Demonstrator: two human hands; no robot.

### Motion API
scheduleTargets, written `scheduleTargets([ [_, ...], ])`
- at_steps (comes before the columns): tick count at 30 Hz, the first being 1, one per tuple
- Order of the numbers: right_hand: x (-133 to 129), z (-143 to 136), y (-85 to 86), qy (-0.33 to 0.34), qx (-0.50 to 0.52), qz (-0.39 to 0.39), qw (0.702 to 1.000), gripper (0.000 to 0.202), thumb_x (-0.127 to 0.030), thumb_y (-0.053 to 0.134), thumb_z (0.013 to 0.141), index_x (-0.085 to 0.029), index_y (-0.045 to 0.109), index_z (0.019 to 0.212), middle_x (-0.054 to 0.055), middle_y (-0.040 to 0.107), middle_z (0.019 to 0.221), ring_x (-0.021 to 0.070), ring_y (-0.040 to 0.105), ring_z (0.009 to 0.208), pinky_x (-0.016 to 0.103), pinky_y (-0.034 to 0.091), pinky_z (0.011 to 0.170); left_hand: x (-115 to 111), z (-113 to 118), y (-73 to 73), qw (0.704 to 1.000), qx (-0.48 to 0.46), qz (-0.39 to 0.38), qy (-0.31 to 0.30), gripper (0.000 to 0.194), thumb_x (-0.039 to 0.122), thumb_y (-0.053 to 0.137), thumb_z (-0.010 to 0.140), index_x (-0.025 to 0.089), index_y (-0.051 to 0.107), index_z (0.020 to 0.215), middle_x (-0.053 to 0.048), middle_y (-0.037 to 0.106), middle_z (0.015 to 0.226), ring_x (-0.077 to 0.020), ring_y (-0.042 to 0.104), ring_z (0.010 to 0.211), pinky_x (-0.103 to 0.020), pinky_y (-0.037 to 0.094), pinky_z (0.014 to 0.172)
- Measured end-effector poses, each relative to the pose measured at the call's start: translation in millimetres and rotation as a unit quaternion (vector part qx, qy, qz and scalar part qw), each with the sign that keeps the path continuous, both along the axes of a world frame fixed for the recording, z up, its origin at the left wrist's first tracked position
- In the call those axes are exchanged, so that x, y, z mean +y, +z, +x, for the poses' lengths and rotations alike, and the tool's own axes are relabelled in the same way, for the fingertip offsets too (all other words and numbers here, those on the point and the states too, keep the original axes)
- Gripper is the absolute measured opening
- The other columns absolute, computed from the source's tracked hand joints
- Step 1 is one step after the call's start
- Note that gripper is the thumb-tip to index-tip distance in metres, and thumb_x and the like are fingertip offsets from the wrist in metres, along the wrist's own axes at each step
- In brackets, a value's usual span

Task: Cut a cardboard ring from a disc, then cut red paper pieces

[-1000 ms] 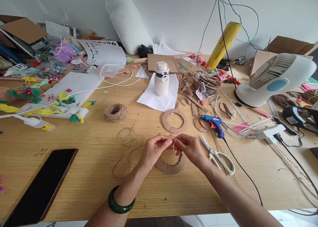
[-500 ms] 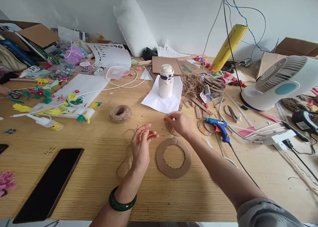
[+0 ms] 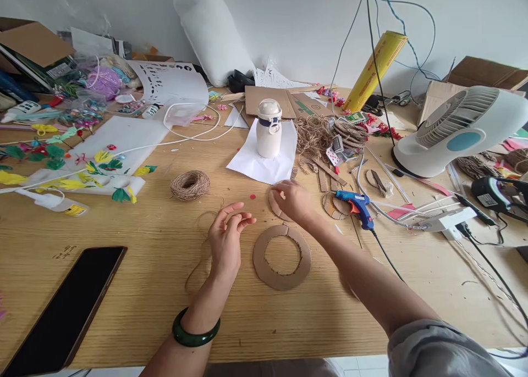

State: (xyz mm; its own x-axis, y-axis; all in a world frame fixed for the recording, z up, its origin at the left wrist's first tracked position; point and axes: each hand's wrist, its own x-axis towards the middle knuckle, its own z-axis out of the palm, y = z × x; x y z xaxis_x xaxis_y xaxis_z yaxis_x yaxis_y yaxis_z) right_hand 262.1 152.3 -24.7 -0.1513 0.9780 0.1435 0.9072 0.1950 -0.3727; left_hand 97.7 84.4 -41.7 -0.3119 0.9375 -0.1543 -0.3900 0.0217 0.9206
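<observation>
My left hand (image 3: 226, 239) hovers above the table with fingers loosely bent and apart, nothing visible in them. Behind it trails a loose twine strand (image 3: 200, 259), and farther back lies a twine coil (image 3: 190, 186). My right hand (image 3: 293, 202), slightly blurred, has its fingers curled in over a cardboard disc (image 3: 279, 206) that it partly covers; no object shows in them. A flat cardboard ring (image 3: 260, 256) with a slit at its top lies between my forearms. To the left of my right hand is a small red dot-like piece (image 3: 253, 197).
A white lidded bottle (image 3: 268, 132) stands on paper behind my hands. On the right are a blue glue gun (image 3: 358, 205), a fan (image 3: 454, 129) and a power strip (image 3: 443, 223). A dark tablet (image 3: 68, 305) and paper flowers (image 3: 103, 165) lie left.
The small red piece at my right fingertips is now apart from them, to their left. My right fingers have curled in more. The whole view has shifted slightly; my left hand keeps its pose.
</observation>
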Motion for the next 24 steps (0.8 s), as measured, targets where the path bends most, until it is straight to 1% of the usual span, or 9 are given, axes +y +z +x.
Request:
scheduleTargets([
  [4, -42, 46, 12.5, -0.021, 0.002, 0.023, 1.000, 0.025, -0.024, 0.048, 0.096, -0.022, 0.073, 0.101, 0.004, 0.073, 0.100, 0.0184, 0.063, 0.097, 0.026, 0.046, 0.076, -3, 2, 0.3, 0.999, 0.024, 0.012, -0.040, 0.010, 0.021, 0.063, 0.077, 0.015, 0.070, 0.083, -0.001, 0.067, 0.076, -0.0142, 0.066, 0.072, -0.033, 0.057, 0.079],
  [7, -87, 82, 18.1, -0.042, 0.000, 0.037, 0.998, 0.027, -0.027, 0.046, 0.097, -0.019, 0.072, 0.104, 0.006, 0.072, 0.099, 0.0194, 0.064, 0.094, 0.028, 0.048, 0.077, -9, 4, 1.4, 0.989, 0.110, 0.044, -0.089, 0.011, 0.022, 0.061, 0.082, 0.017, 0.071, 0.080, -0.003, 0.069, 0.081, -0.0150, 0.066, 0.074, -0.030, 0.055, 0.078],
  [9, -119, 103, 18.6, -0.060, -0.018, 0.057, 0.996, 0.027, -0.031, 0.046, 0.098, -0.020, 0.071, 0.104, 0.006, 0.072, 0.100, 0.0203, 0.064, 0.096, 0.030, 0.049, 0.078, -13, 7, 2.2, 0.973, 0.178, 0.078, -0.126, 0.013, 0.023, 0.060, 0.084, 0.020, 0.073, 0.082, -0.004, 0.070, 0.086, -0.0169, 0.067, 0.080, -0.030, 0.055, 0.080],
  [12, -166, 126, 13.2, -0.125, -0.101, 0.029, 0.987, 0.025, -0.037, 0.052, 0.095, -0.025, 0.070, 0.107, 0.004, 0.072, 0.098, 0.0223, 0.065, 0.096, 0.031, 0.049, 0.068, -17, 11, 0.1, 0.924, 0.290, 0.142, -0.203, 0.019, 0.022, 0.058, 0.086, 0.024, 0.076, 0.095, -0.006, 0.072, 0.101, -0.0219, 0.066, 0.098, -0.035, 0.052, 0.094],
  [13, -180, 131, 9.9, -0.131, -0.124, 0.009, 0.984, 0.024, -0.039, 0.054, 0.093, -0.026, 0.070, 0.107, 0.004, 0.072, 0.100, 0.0229, 0.066, 0.095, 0.031, 0.049, 0.065, -18, 12, -2.1, 0.900, 0.332, 0.164, -0.230, 0.023, 0.022, 0.057, 0.087, 0.026, 0.075, 0.102, -0.007, 0.071, 0.108, -0.0233, 0.064, 0.106, -0.037, 0.050, 0.098],
  [15, -201, 137, 1.7, -0.128, -0.145, -0.021, 0.981, 0.027, -0.040, 0.056, 0.092, -0.027, 0.067, 0.113, 0.005, 0.070, 0.106, 0.0235, 0.065, 0.097, 0.032, 0.051, 0.067, -19, 14, -8.2, 0.849, 0.410, 0.198, -0.269, 0.032, 0.021, 0.054, 0.089, 0.028, 0.071, 0.115, -0.007, 0.069, 0.120, -0.0243, 0.060, 0.117, -0.041, 0.045, 0.105],
  [18, -216, 141, -10.9, -0.119, -0.138, -0.017, 0.983, 0.035, -0.034, 0.055, 0.092, -0.025, 0.060, 0.125, 0.008, 0.067, 0.115, 0.0239, 0.063, 0.102, 0.035, 0.054, 0.079, -19, 15, -18.2, 0.801, 0.469, 0.219, -0.301, 0.038, 0.020, 0.050, 0.092, 0.027, 0.066, 0.125, -0.007, 0.064, 0.131, -0.0237, 0.056, 0.124, -0.043, 0.043, 0.109],
  [21, -216, 143, -18.0, -0.130, -0.123, -0.013, 0.984, 0.036, -0.026, 0.053, 0.091, -0.022, 0.058, 0.126, 0.009, 0.066, 0.112, 0.0249, 0.064, 0.101, 0.037, 0.054, 0.083, -17, 15, -24.3, 0.777, 0.495, 0.228, -0.314, 0.039, 0.019, 0.048, 0.092, 0.026, 0.065, 0.126, -0.008, 0.064, 0.131, -0.0236, 0.056, 0.125, -0.043, 0.044, 0.110],
  [24, -213, 142, -17.7, -0.129, -0.091, -0.015, 0.987, 0.037, -0.023, 0.051, 0.090, -0.019, 0.058, 0.126, 0.010, 0.067, 0.106, 0.0251, 0.065, 0.098, 0.039, 0.054, 0.084, -16, 16, -26.1, 0.753, 0.532, 0.236, -0.308, 0.041, 0.015, 0.047, 0.090, 0.025, 0.065, 0.126, -0.008, 0.065, 0.130, -0.0244, 0.059, 0.122, -0.043, 0.046, 0.107],
])
